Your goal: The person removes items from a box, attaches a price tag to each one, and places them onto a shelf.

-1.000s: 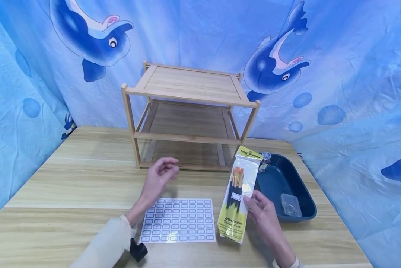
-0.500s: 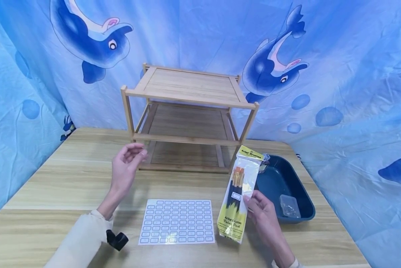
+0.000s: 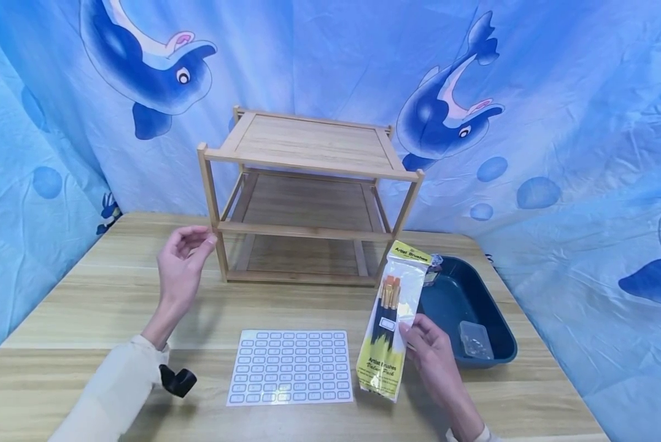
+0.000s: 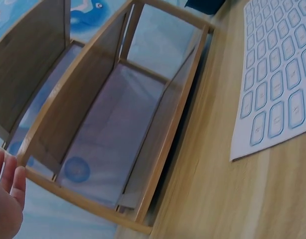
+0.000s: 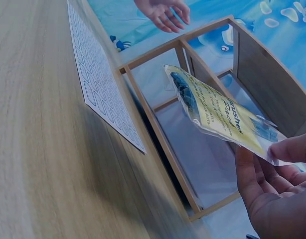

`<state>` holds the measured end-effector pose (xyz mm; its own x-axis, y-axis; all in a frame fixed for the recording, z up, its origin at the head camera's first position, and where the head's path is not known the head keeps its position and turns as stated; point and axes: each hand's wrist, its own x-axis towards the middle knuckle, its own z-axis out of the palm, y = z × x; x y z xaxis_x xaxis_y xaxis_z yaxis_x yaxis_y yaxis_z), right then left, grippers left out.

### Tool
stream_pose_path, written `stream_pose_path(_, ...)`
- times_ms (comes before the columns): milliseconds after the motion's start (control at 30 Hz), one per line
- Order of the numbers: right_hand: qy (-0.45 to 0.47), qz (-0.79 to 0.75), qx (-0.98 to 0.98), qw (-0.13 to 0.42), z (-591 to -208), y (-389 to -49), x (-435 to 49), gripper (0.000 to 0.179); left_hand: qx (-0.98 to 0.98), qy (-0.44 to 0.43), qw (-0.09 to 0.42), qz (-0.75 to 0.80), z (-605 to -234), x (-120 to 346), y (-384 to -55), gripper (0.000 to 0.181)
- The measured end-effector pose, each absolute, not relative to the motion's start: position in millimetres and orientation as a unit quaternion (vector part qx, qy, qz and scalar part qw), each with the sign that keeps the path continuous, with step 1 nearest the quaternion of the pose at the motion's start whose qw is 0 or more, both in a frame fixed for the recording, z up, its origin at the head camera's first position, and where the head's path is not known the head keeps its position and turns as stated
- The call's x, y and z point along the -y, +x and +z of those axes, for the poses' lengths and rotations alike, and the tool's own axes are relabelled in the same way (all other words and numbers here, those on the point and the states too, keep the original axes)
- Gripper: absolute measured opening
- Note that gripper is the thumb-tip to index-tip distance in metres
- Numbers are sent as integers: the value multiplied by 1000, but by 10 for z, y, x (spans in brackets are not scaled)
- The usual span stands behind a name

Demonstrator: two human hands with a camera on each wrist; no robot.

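My right hand pinches the right side of a clear and yellow pack of artist brushes between thumb and fingers. The pack leans upright over the table, its orange-tipped brushes facing me and a small white label stuck across their handles. In the right wrist view, the thumb presses one face of the pack with the fingers behind. My left hand hovers with loosely bent fingers and nothing visible in it. Its fingertips overlap the left front post of a wooden shelf rack in the head view. Below lies a sheet of label stickers.
To the right stands a dark blue bin with a clear plastic box inside and a small packaged item at its left side, partly behind the brushes. A black wrist mount sticks out from the left sleeve. A blue dolphin-print curtain hangs around the table.
The left hand has moved left and away from above the sticker sheet, to beside the rack's left front post. The right hand keeps hold of the brush pack almost in place.
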<state>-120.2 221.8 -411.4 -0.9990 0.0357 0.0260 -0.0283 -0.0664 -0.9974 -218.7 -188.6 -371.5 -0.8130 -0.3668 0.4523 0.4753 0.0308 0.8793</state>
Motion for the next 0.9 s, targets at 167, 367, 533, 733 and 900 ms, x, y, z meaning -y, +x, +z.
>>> stream_pose_path(167,-4,725,688,19,-4113,-1211,-2208,26,671,-33,309,-673,-3693,1950,-2254,27)
stream_pose_path(367,-6,723,691,10,-4114,-1216,-2199,30,681,-32,298,-668,-3666,1999,-2338,36)
stream_pose_path(533,-11,727,687,9,-4120,-1208,-2201,31,685,-34,290,-667,-3663,2010,-2371,37)
stream_pose_path(733,-15,732,681,13,-4135,-1196,-2203,29,703,-39,288,-649,-3657,2014,-2385,36)
stream_pose_path(900,-19,732,681,11,-4133,-1197,-2205,31,721,-41,273,-635,-3648,2021,-2419,43)
